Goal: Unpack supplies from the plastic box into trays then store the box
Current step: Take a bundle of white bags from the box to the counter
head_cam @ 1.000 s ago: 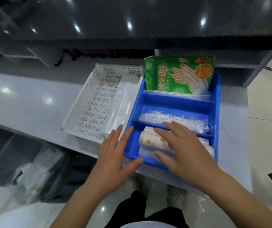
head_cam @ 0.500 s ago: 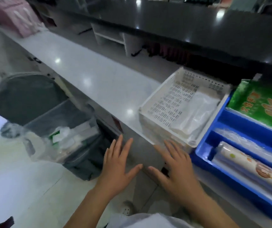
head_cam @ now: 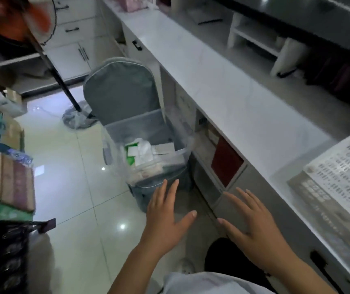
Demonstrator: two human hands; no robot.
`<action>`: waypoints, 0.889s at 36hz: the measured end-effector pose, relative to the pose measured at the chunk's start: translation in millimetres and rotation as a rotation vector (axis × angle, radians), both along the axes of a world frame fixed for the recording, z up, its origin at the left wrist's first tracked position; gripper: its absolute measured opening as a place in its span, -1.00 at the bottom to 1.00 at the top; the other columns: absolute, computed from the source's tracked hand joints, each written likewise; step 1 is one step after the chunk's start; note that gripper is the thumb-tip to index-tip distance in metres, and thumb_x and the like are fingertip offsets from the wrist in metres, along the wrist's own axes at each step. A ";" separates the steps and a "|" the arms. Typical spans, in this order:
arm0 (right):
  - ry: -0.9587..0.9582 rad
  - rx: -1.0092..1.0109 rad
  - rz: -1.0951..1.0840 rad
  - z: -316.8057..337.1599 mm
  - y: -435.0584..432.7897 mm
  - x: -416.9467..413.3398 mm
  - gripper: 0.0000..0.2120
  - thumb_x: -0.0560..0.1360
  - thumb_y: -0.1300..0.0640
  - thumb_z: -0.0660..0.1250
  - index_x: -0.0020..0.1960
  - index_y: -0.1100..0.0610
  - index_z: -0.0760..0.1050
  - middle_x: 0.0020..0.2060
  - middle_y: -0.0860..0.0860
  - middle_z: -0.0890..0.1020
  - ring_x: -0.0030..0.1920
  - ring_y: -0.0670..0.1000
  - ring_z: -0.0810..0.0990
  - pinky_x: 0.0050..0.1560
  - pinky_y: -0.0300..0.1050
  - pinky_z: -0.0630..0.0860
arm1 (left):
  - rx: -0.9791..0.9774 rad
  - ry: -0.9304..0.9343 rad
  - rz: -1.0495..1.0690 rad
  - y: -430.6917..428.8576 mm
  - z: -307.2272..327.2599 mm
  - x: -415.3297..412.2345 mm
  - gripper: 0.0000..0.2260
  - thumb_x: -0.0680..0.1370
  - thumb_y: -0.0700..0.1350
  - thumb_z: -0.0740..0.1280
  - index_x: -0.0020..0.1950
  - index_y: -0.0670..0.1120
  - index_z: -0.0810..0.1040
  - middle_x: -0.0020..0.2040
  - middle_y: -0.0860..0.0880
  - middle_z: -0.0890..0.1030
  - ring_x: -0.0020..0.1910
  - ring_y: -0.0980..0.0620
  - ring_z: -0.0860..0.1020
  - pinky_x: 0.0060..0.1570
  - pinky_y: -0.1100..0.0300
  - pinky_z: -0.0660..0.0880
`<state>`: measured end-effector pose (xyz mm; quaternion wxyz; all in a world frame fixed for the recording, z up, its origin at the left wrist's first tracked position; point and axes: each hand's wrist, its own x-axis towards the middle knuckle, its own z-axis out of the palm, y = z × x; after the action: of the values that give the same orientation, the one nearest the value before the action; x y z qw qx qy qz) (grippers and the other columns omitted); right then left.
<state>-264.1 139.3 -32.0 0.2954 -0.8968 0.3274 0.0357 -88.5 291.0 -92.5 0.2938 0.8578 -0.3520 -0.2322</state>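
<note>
A clear plastic box [head_cam: 146, 132] sits on a grey-covered chair [head_cam: 119, 90] beside the counter, with white and green packets [head_cam: 140, 153] inside it. My left hand [head_cam: 165, 211] hovers open just in front of the box's near edge, palm down, fingers spread. My right hand [head_cam: 252, 221] is open too, held to the right of the box below the counter front. Neither hand touches anything. A white perforated tray [head_cam: 339, 172] shows at the right edge on the counter. The blue tray is out of view.
The white counter [head_cam: 222, 85] runs along the right, with drawers and a red panel [head_cam: 225, 162] beneath. A fan stand [head_cam: 68, 96] rises behind the chair. Cardboard boxes [head_cam: 6, 181] and a black bag [head_cam: 2, 257] crowd the left. White cabinets [head_cam: 74, 39] stand at the back.
My view has swung left from the trays to the chair with the plastic box. Both hands left the blue tray and now hover open near the box.
</note>
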 end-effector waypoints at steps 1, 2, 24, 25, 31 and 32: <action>0.003 0.012 0.008 0.2 -2.7 10.6 -0.36 0.48 -0.36 0.18 0.51 -0.25 0.15 0.57 -0.13 0.11 0.56 -0.08 0.01 0.53 -0.03 0.10 | 0.001 0.015 0.018 1.3 -2.7 6.7 -0.22 0.47 0.41 0.20 0.56 0.30 -0.14 0.59 0.22 -0.21 0.57 0.14 -0.21 0.55 -0.06 -0.06; 0.002 0.033 0.013 -0.9 -5.7 20.9 -0.35 0.48 -0.35 0.20 0.51 -0.23 0.17 0.56 -0.13 0.13 0.55 -0.08 0.07 0.51 -0.06 0.14 | 0.010 0.028 0.030 2.0 -6.2 12.7 -0.22 0.48 0.40 0.20 0.56 0.29 -0.15 0.60 0.20 -0.21 0.57 0.13 -0.21 0.55 -0.06 -0.05; 0.094 0.349 0.282 -83.2 -151.7 349.4 -0.40 0.50 -0.13 0.36 0.49 -0.01 0.32 0.44 -0.03 0.41 0.40 0.00 0.39 0.33 -0.15 0.33 | 0.312 0.248 0.298 -57.0 -23.2 244.7 -0.25 0.51 0.28 0.31 0.56 0.27 -0.07 0.62 0.14 -0.08 0.58 0.11 -0.08 0.53 0.06 0.00; 0.105 0.368 0.278 -90.3 -156.7 361.0 -0.40 0.50 -0.14 0.36 0.48 -0.01 0.32 0.44 -0.03 0.41 0.40 0.00 0.39 0.34 -0.14 0.33 | 0.284 0.275 0.317 -63.8 -25.8 254.0 -0.28 0.51 0.27 0.32 0.53 0.32 -0.05 0.61 0.15 -0.05 0.57 0.14 -0.06 0.51 0.09 0.01; 0.287 0.382 0.354 -125.7 -168.4 413.0 -0.36 0.48 -0.17 0.35 0.49 0.02 0.32 0.45 0.05 0.40 0.41 0.08 0.39 0.39 -0.01 0.35 | 0.232 0.511 0.441 -86.7 -48.3 284.3 -0.36 0.53 0.16 0.38 0.50 0.30 0.11 0.55 0.18 0.15 0.50 0.19 0.16 0.45 0.26 0.16; 0.299 0.372 0.381 -130.0 -168.0 417.8 -0.37 0.48 -0.20 0.33 0.48 0.00 0.32 0.44 0.04 0.41 0.40 0.09 0.39 0.38 0.01 0.36 | 0.217 0.568 0.471 -88.8 -52.6 286.5 -0.38 0.53 0.15 0.39 0.50 0.29 0.15 0.49 0.25 0.20 0.41 0.32 0.24 0.34 0.43 0.23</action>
<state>153.6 -28.7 -162.1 0.3912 -0.8573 0.1812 0.2813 197.9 202.2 -145.1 0.3322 0.8429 -0.0233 -0.4227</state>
